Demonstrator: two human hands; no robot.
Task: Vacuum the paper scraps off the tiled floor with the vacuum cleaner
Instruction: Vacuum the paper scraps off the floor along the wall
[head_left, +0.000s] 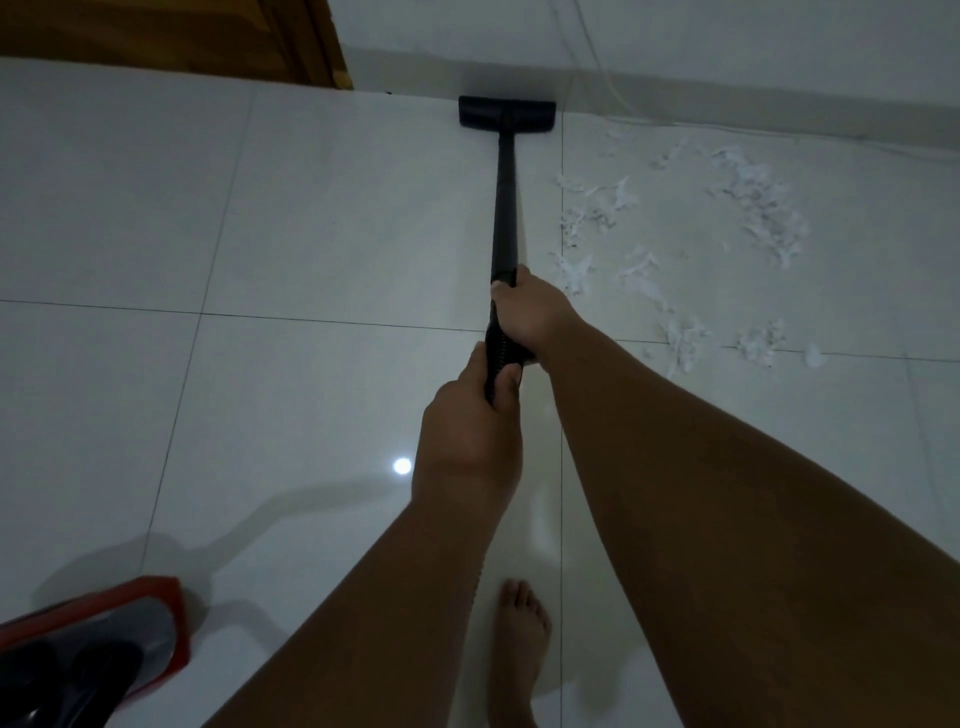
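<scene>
I hold the vacuum wand (503, 208) with my right hand (530, 317) and left hand (470, 421), both wrapped around it. Its floor nozzle (507, 111) sits at the wall, long axis pointing away from me. The risk is missing the paper scraps (748, 208) — they lie well to the right.

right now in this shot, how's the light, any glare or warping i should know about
Head view: dim, greyish light overall; one small round glare spot on the glossy tiled floor left of the left hand; soft shadow of the red vacuum body stretches across the tiles; wide-angle bending curves the grout lines and wall edge; paper scraps look soft, low in contrast.
</scene>
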